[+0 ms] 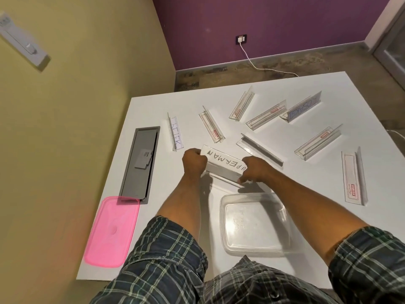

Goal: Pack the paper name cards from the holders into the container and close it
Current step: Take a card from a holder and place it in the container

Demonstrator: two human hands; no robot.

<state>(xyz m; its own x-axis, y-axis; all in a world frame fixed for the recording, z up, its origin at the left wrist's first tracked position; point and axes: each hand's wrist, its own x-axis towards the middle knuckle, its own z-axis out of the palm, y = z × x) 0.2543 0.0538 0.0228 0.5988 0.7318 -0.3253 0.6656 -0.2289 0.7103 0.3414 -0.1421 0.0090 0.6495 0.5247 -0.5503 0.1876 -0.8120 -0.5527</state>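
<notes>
Both hands work one holder (221, 172) just beyond the tub (254, 222). The left hand (194, 161) pinches the card (223, 162) at its far end, fingers closed on the paper. The right hand (255, 170) clamps the holder's near end. To do this well, I would keep the holder steady and slide the card out along the slot, not bend it upward. The tub looks empty, and the pink lid (111, 231) lies left of it. Two more carded holders stand beyond the tub.
</notes>
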